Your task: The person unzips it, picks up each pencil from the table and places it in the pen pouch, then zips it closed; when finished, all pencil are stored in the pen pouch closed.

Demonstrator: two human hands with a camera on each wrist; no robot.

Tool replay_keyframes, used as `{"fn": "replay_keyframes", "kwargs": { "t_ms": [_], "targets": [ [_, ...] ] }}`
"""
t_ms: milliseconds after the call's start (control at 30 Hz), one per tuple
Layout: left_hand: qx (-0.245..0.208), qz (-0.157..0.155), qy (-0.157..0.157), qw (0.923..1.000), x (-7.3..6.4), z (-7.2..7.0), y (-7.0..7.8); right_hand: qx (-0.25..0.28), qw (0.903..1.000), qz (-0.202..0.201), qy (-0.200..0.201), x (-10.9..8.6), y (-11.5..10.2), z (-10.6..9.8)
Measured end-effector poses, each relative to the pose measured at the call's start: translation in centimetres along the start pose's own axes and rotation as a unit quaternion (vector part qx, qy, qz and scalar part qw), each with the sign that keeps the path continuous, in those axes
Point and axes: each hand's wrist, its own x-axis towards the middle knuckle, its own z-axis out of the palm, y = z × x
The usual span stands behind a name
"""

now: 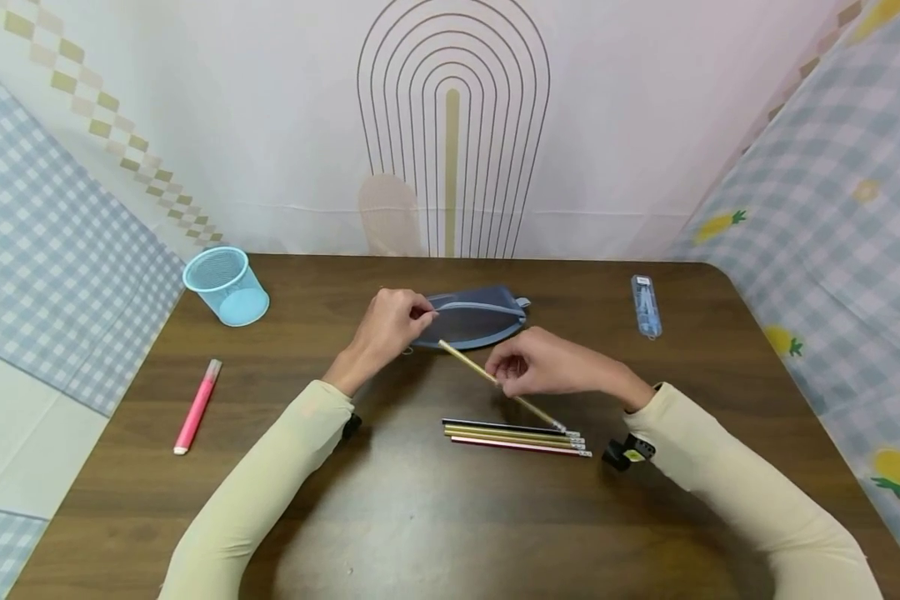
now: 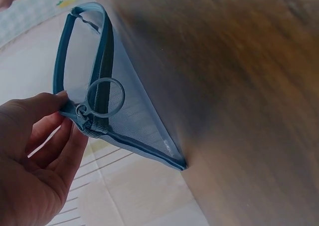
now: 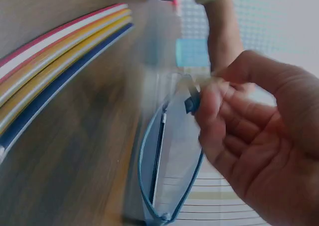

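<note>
My left hand (image 1: 386, 325) pinches one end of a blue mesh zipper pouch (image 1: 472, 325) by its zipper corner. In the left wrist view, the zipper's round pull ring (image 2: 123, 99) hangs beside my fingers, and the pouch's mouth gapes. My right hand (image 1: 551, 364) pinches a gold pencil (image 1: 462, 357) around its middle, its far end pointing at the pouch. Inside the pouch's opening a thin dark stick (image 3: 158, 156) shows in the right wrist view. Below my right hand, several pencils (image 1: 513, 437) lie side by side, dark, gold and red-and-white.
A light blue mesh pen cup (image 1: 243, 307) stands at the table's back left. A pink marker (image 1: 197, 408) lies in front of it. At the back right is a flat blue packet (image 1: 646, 307). Patterned cloth (image 1: 292, 125) hangs behind the brown table (image 1: 390, 517).
</note>
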Motion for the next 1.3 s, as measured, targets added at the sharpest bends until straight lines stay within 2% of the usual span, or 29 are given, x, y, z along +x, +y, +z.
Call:
{"fn": "replay_keyframes", "kwargs": {
  "t_ms": [67,133,167,233,300,367,433,500,633,733,800,867,967,1133,1300],
  "targets": [
    [-0.001,-0.003,-0.002,1.0000,0.0,0.0,0.0,0.068,0.9976,0.000,-0.012,-0.2,0.1,-0.4],
    [-0.003,-0.006,-0.004,1.0000,-0.1,0.0,0.1,0.150,0.9882,0.010,-0.032,-0.3,0.4,-0.6],
    [-0.004,-0.007,-0.004,1.0000,-0.1,0.0,0.1,0.193,0.9800,0.019,-0.042,-0.3,0.5,-0.6],
    [-0.004,-0.008,-0.005,0.9999,-0.1,0.0,0.2,0.286,0.9551,0.044,-0.063,-0.2,0.8,-0.3],
    [-0.001,-0.007,-0.004,1.0000,-0.1,0.1,0.2,0.386,0.9157,0.080,-0.080,-0.1,1.2,0.3],
    [0.003,-0.006,-0.003,1.0000,-0.1,0.1,0.2,0.477,0.8672,0.118,-0.081,0.2,1.6,1.1],
    [0.004,-0.004,-0.002,1.0000,-0.1,0.1,0.2,0.549,0.8196,0.152,-0.059,0.6,2.1,1.9],
    [0.004,-0.003,-0.001,1.0000,-0.1,0.1,0.3,0.601,0.7790,0.176,-0.020,1.1,2.5,2.5],
    [0.003,-0.001,0.001,1.0000,0.0,0.1,0.4,0.666,0.7148,0.203,0.068,2.3,3.0,3.1],
    [0.003,0.000,0.000,1.0000,0.1,0.1,0.5,0.703,0.6670,0.216,0.117,3.1,3.3,3.1],
    [0.005,0.002,-0.002,1.0000,0.1,0.1,0.5,0.722,0.6389,0.223,0.145,3.6,3.5,3.0],
    [0.006,0.002,-0.004,1.0000,0.1,0.2,0.6,0.732,0.6213,0.224,0.168,4.1,3.6,2.8],
    [0.006,0.001,-0.006,1.0000,0.0,0.2,0.6,0.739,0.6069,0.224,0.189,4.9,3.6,2.6],
    [0.006,0.000,-0.010,0.9999,0.0,0.1,0.9,0.735,0.5992,0.232,0.216,5.8,3.4,2.3],
    [0.007,-0.003,-0.014,0.9999,-0.2,0.2,1.1,0.727,0.5991,0.246,0.229,6.4,3.4,2.4]
  ]
}}
